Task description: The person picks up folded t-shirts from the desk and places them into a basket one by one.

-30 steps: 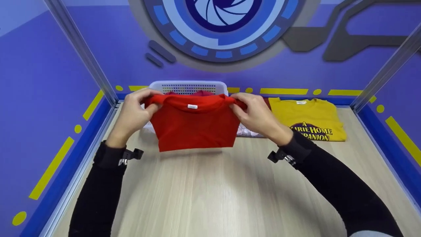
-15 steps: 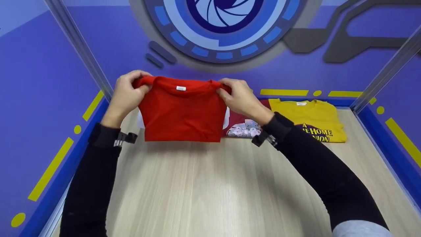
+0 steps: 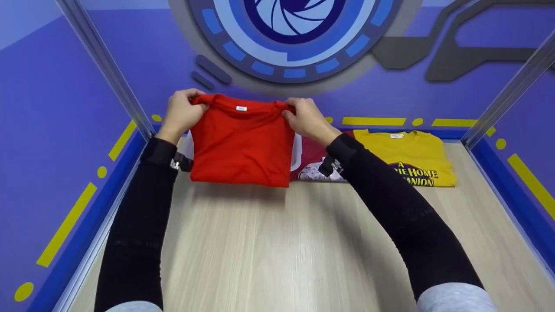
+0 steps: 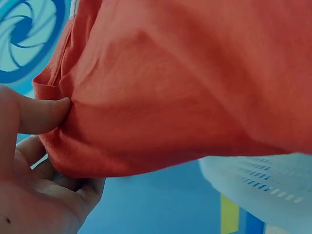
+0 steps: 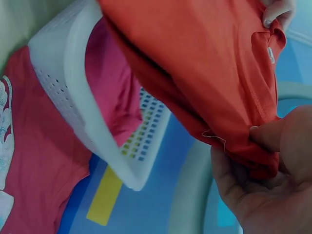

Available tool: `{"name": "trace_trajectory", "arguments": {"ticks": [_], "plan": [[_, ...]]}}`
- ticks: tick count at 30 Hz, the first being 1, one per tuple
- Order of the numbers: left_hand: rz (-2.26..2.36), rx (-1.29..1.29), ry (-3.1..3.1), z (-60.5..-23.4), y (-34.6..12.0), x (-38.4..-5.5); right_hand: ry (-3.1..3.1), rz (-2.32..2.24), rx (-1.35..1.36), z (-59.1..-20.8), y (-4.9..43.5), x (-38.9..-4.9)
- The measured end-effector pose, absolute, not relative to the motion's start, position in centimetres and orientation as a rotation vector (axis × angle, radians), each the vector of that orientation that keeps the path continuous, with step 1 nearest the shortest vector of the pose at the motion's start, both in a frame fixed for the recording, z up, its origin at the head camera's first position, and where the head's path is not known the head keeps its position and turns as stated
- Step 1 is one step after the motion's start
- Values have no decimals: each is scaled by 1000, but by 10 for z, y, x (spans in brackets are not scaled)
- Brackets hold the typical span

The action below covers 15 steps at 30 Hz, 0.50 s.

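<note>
Red shirt [image 3: 245,147] hangs in front of the white basket [image 5: 97,129], likely light and floppy, best held at both shoulders, right where left hand [image 3: 183,112] and right hand [image 3: 308,117] pinch it between their fingers!

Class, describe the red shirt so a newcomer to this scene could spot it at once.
Find the table, then the white basket at its back. Mostly hiding it in the head view, a red shirt with a white label hangs from the left hand and right hand. It alone is held up; the maroon shirt and yellow shirt to its right lie flat.
</note>
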State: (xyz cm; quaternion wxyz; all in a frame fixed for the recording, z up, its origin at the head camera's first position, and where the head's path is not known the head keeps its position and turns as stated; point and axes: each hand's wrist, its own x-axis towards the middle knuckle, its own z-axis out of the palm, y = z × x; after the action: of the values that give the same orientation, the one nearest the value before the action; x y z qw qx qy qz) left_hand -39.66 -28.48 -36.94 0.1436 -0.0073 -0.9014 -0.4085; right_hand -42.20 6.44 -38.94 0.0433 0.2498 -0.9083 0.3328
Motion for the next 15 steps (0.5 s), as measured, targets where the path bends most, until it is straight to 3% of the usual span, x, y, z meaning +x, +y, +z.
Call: {"name": "trace_trajectory", "arguments": {"ticks": [15], "plan": [[-965,-20,-2812,-400,-283,-424,-2868,928,770,-426,53,-454]]}}
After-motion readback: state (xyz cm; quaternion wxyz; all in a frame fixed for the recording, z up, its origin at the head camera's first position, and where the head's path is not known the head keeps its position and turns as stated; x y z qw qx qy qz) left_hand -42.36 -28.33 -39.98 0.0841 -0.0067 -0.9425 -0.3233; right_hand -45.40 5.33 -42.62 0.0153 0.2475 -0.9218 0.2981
